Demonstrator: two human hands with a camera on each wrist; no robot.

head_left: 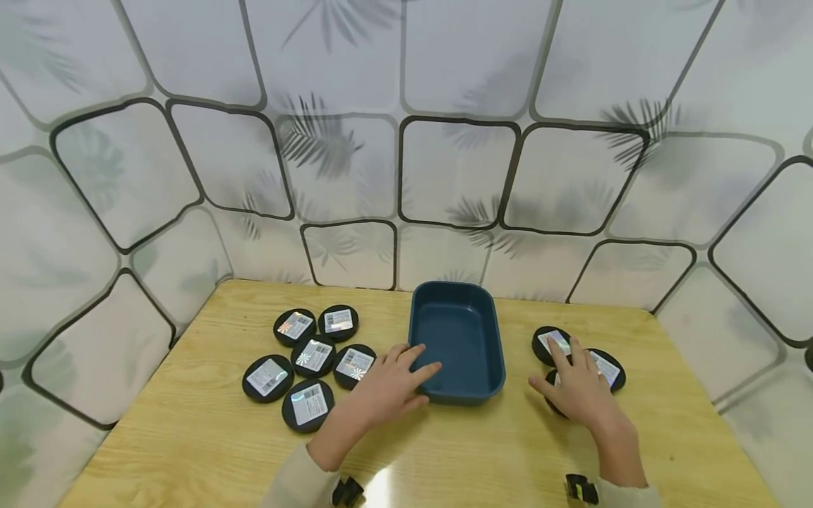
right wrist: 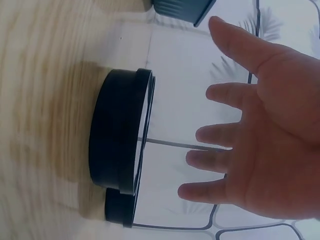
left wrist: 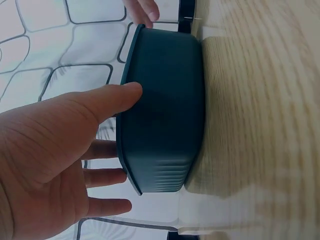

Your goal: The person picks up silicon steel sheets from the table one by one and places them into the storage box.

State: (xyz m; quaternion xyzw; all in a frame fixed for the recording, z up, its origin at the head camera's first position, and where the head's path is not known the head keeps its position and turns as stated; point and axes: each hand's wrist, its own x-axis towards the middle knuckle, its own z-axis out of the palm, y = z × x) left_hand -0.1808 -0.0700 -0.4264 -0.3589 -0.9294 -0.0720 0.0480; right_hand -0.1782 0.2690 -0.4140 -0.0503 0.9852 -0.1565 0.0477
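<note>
A dark blue rectangular bin [head_left: 459, 339] stands mid-table with nothing inside. My left hand [head_left: 390, 384] is at its near left corner, fingers spread over the rim. In the left wrist view, the thumb lies in front of the bin's side wall [left wrist: 167, 110] and the other fingers reach toward the rim. Three round, flat black containers [head_left: 543, 346] with white labels sit close together on the right. Over them hovers my right hand [head_left: 581, 391], partly hiding two. In the right wrist view its fingers are straight and apart from the nearest container [right wrist: 112, 132].
Several more labelled black containers [head_left: 267, 378] lie in a cluster on the left of the wooden table [head_left: 476, 458]. A pale curtain [head_left: 457, 169] with dark outlines and leaf prints surrounds the back and sides. Dark bands [head_left: 346, 490] show at both wrists.
</note>
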